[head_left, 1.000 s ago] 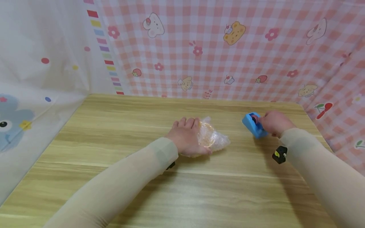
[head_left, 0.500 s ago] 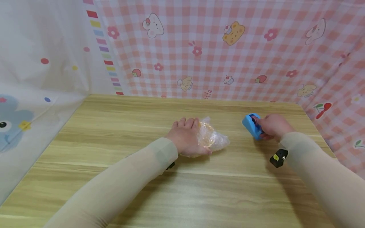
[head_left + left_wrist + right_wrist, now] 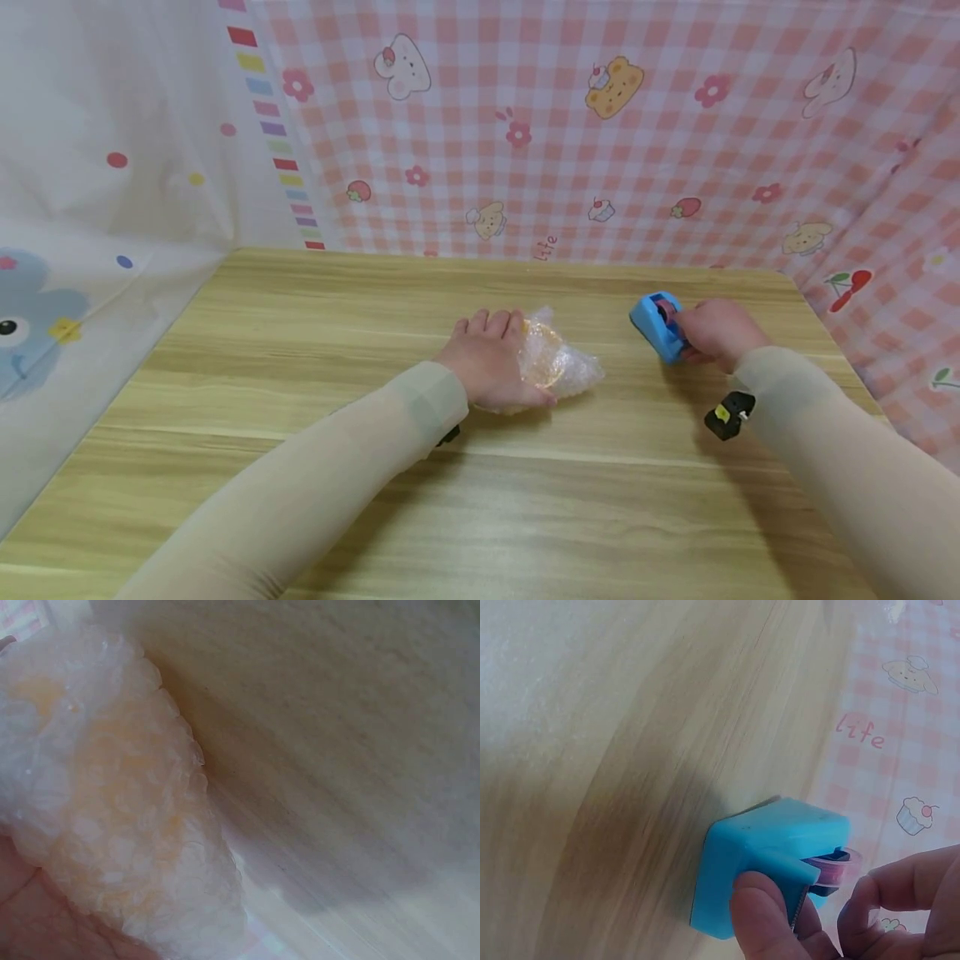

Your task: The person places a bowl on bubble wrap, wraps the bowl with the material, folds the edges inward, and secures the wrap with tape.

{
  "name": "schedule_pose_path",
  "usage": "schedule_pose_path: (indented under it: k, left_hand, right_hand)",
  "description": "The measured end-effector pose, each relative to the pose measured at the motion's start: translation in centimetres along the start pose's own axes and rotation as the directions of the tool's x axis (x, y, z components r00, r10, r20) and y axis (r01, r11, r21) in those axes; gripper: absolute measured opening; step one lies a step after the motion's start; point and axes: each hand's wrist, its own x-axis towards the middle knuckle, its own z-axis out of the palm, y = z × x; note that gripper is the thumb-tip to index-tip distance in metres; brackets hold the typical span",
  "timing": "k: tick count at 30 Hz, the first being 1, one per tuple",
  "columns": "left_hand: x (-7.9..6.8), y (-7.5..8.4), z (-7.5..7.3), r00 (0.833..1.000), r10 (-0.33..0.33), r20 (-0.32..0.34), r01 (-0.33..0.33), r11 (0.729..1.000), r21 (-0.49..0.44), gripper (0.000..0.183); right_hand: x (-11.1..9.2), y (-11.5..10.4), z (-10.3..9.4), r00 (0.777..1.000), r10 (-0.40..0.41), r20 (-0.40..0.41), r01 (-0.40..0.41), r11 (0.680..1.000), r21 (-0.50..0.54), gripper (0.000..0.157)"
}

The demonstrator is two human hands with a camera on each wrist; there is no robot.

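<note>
On the table lies a clear bubble-wrapped bundle (image 3: 558,362) with something yellow-orange inside. My left hand (image 3: 487,362) lies over its left part, fingers on the far side and thumb along the near side. In the left wrist view the bubble wrap (image 3: 135,817) sits against the palm, and most fingers are hidden. To the right, my right hand (image 3: 723,329) grips a blue tape dispenser (image 3: 656,325) by its near end. A thumb presses by the toothed cutter in the right wrist view, close to a pink tape roll (image 3: 836,868).
The wood-grain table (image 3: 450,517) carries both items. A pink checked cloth (image 3: 465,142) hangs behind it and continues on the right. On the left hangs a white cloth (image 3: 165,100) with coloured dots.
The right hand has closed round the near end of the dispenser, which has shifted slightly left. The left hand and the bundle stay where they were.
</note>
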Motion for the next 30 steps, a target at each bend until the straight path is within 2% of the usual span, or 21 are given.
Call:
schedule_pose_path:
  k: [6, 13, 19, 30]
  left_hand:
    - [-0.05, 0.04, 0.02, 1.0, -0.002, -0.001, 0.002, 1.0, -0.004, 0.133]
    - [-0.05, -0.01, 0.02, 1.0, 0.001, 0.008, -0.001, 1.0, 0.007, 0.133]
    - [0.05, -0.08, 0.05, 1.0, -0.003, 0.01, 0.003, 1.0, 0.009, 0.134]
    - [-0.03, -0.11, -0.11, 1.0, 0.0, 0.017, 0.0, 1.0, 0.006, 0.133]
  right_hand:
    - [0.07, 0.0, 0.1, 1.0, -0.009, 0.0, 0.009, 1.0, 0.011, 0.045]
    - [-0.03, 0.0, 0.23, 0.999, -0.018, 0.045, 0.013, 0.994, 0.111, 0.047]
    - [-0.03, -0.06, 0.23, 0.999, -0.015, 0.05, 0.008, 0.988, 0.152, 0.046]
    - [0.11, -0.18, 0.28, 0.999, -0.002, 0.045, -0.006, 0.984, 0.178, 0.043]
